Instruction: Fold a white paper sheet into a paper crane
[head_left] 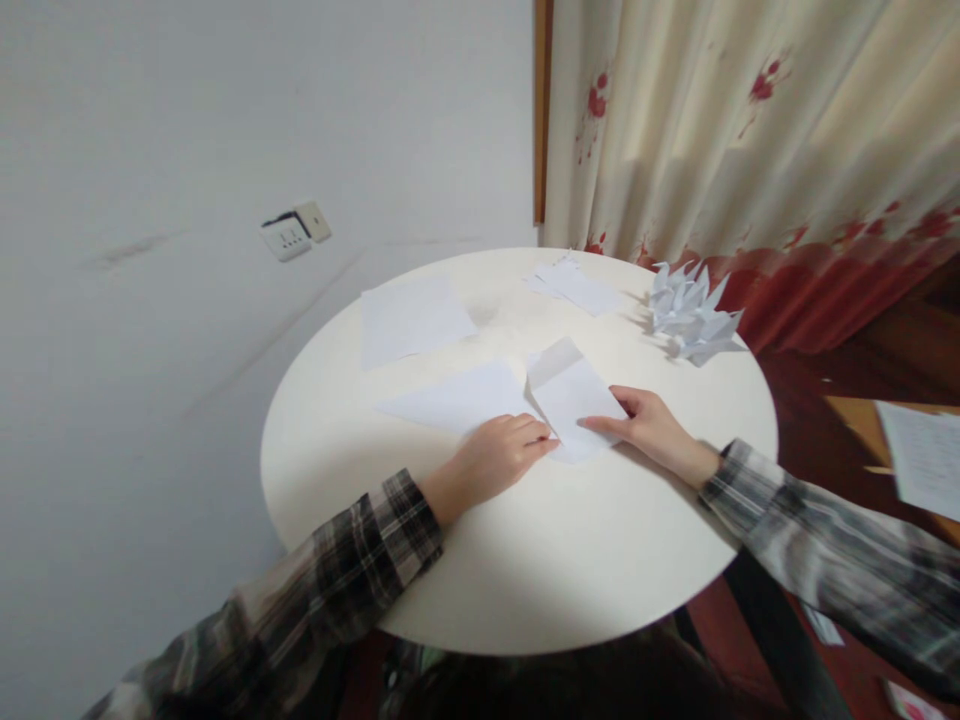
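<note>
A white sheet of paper (574, 395) with a folded flap lies on the round white table (525, 590) between my hands. My left hand (499, 458) pinches the left edge of this sheet near its lower corner. On the other side, my right hand (649, 425) grips the right edge, thumb on top and fingers partly hidden behind the paper. Left of the folded sheet, a pointed white paper piece (457, 398) rests flat, partly covered by my left hand.
A larger white sheet (412, 320) lies at the back left. Small paper pieces (574, 285) are at the back, and several folded paper cranes (694, 315) stand at the back right. Beyond are a wall socket (286, 238) and a curtain (697, 130).
</note>
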